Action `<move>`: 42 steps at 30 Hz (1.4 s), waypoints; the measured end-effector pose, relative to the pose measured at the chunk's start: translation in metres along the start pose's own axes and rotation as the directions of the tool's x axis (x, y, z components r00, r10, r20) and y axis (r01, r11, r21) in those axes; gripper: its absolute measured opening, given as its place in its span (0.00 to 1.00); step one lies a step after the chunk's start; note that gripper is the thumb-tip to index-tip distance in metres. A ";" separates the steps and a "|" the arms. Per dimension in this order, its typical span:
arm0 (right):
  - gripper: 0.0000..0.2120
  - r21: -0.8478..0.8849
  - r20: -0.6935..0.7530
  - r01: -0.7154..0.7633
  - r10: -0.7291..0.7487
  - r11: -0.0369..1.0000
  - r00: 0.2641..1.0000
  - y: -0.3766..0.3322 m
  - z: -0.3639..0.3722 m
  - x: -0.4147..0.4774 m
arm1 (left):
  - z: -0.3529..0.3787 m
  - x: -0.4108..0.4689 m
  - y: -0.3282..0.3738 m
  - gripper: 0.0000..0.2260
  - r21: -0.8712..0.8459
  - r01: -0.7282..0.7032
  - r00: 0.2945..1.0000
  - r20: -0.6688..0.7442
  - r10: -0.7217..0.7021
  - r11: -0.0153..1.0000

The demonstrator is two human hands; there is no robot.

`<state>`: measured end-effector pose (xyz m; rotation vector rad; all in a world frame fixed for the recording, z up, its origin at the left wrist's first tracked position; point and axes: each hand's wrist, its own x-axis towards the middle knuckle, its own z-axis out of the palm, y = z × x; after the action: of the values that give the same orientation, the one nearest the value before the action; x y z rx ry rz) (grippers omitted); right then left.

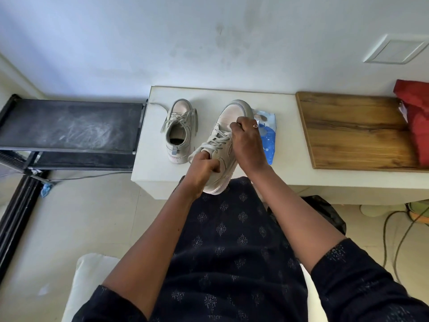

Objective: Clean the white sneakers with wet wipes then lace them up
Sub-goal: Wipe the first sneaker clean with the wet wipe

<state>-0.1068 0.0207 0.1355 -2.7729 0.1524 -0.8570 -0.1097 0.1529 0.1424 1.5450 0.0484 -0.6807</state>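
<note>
Sneaker [178, 133] on table [285, 135] at left, second sneaker [224, 126] just right of it, overhanging near edge, wipes pack [269, 138] partly behind it, board [352, 133] farther right, cloth [415, 112] on board, rack [69, 124] left of table

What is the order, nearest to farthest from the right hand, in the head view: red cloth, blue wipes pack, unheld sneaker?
1. blue wipes pack, just right of the right hand.
2. unheld sneaker, on the table to its left.
3. red cloth, at the far right edge.
</note>
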 end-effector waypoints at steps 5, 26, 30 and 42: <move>0.15 0.145 0.054 -0.057 0.050 0.988 0.997 -0.007 0.002 -0.011 | 0.002 -0.002 -0.003 0.06 0.036 -0.048 0.999 0.004 0.048 0.998; 0.15 0.238 0.120 0.216 -0.249 0.947 0.961 -0.017 -0.019 -0.021 | -0.002 -0.001 0.009 0.09 -0.461 0.044 0.996 0.084 -0.006 0.886; 0.12 0.027 0.045 0.196 -0.197 0.980 0.979 -0.010 -0.023 0.000 | 0.001 0.000 0.016 0.13 -0.523 0.031 0.995 0.097 0.023 0.852; 0.08 0.317 -0.086 0.345 -0.335 0.884 0.938 -0.040 -0.024 -0.041 | -0.012 0.005 0.015 0.23 -0.703 0.063 0.995 0.104 0.015 0.708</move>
<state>-0.1531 0.0618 0.1421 -2.5039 -0.4492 -0.9047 -0.0945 0.1599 0.1531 0.7569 0.2301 -0.6548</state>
